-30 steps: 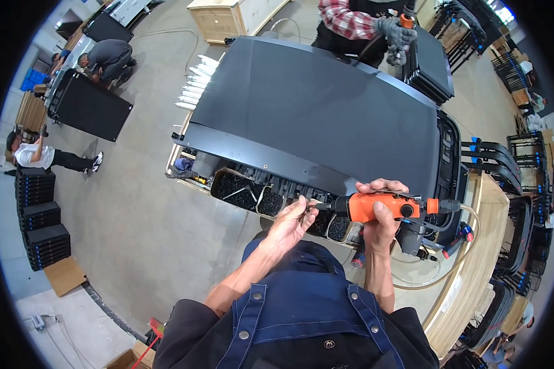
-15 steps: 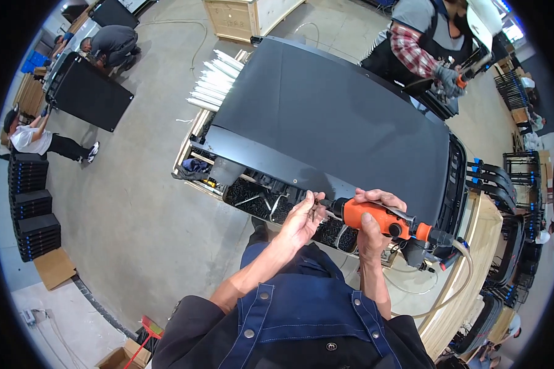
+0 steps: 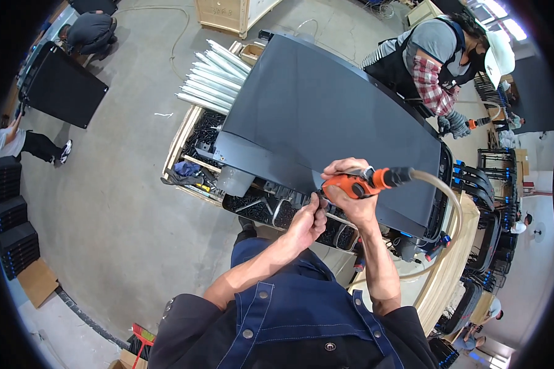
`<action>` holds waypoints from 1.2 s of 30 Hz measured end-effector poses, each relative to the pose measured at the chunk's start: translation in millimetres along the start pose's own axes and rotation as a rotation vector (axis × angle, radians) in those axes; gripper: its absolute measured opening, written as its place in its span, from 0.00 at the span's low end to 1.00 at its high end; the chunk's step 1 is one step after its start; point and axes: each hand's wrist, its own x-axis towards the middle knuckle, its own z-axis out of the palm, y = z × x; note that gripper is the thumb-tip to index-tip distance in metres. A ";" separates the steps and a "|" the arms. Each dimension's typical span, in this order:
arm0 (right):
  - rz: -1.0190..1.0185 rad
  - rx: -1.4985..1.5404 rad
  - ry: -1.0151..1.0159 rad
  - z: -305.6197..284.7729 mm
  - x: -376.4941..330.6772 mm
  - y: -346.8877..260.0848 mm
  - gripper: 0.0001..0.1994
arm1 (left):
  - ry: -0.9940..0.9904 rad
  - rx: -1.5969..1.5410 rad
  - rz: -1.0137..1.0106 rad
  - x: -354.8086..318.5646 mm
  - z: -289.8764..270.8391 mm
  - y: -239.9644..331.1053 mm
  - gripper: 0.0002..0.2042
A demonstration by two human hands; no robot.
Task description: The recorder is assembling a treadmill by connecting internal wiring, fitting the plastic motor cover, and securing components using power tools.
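My right hand (image 3: 357, 200) is wrapped around an orange air screwdriver (image 3: 349, 184) with a pale hose (image 3: 450, 206) at its back end. The driver's front points down at the near side of a long, flat black deck (image 3: 332, 111); its tip is hidden behind my fingers. Close beside that tip, my left hand (image 3: 308, 222) is closed, thumb and fingers pinched together at the deck's grey side rail (image 3: 271, 155). What the pinch holds, if anything, is too small to make out.
Below the deck's near edge sits a black tray of small dark parts (image 3: 246, 209). White tubes (image 3: 215, 77) are stacked at its left end, and a wooden crate (image 3: 237, 13) stands beyond. Across the deck, a co-worker (image 3: 440, 61) bends over with another orange tool.
My right hand has swung the driver from lying nearly level to tilted, its tip now down at the rail. My left hand has stayed beside the tip and closed up. The co-worker has bent lower.
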 end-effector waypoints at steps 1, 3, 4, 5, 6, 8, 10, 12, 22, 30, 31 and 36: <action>0.003 -0.004 -0.004 3.0 3.7 1.7 0.21 | -0.100 0.091 -0.020 -6.3 -7.6 -0.7 0.20; -0.010 -0.046 -0.112 4.9 10.5 8.4 0.22 | -0.079 0.145 -0.030 -17.7 -12.6 0.5 0.21; 0.028 -0.069 -0.101 5.6 9.1 7.8 0.21 | 0.009 0.218 -0.045 -23.6 -15.4 0.5 0.21; 0.031 -0.071 -0.104 4.7 10.0 8.3 0.21 | 0.099 0.290 -0.061 -30.9 -18.4 1.2 0.21; -0.015 -0.073 -0.128 2.6 10.5 9.9 0.20 | 0.066 0.308 -0.045 -34.8 -25.2 3.5 0.18; -0.027 0.001 -0.140 7.5 10.8 9.8 0.17 | 0.064 0.344 -0.032 -40.1 -31.1 7.7 0.16; -0.013 -0.050 -0.137 8.3 3.5 10.0 0.16 | -0.024 0.313 -0.009 -43.3 -45.6 14.5 0.11; -0.050 -0.150 -0.158 3.5 1.2 14.9 0.20 | -0.022 0.298 0.000 -46.9 -47.1 20.1 0.11; -0.087 0.237 -0.013 -15.1 -3.9 -11.0 0.23 | -0.079 0.181 0.223 -53.9 -40.5 20.5 0.13; -0.089 0.455 0.138 -27.2 -35.1 -18.7 0.25 | -0.117 -0.049 0.303 -60.4 -7.8 11.6 0.12; -0.084 0.477 0.171 -25.7 -35.7 -17.5 0.24 | -0.113 -0.044 0.311 -62.1 -7.5 12.2 0.12; -0.076 0.522 0.248 -16.4 -37.6 -9.7 0.23 | -0.030 -0.058 0.330 -68.0 -5.0 20.9 0.11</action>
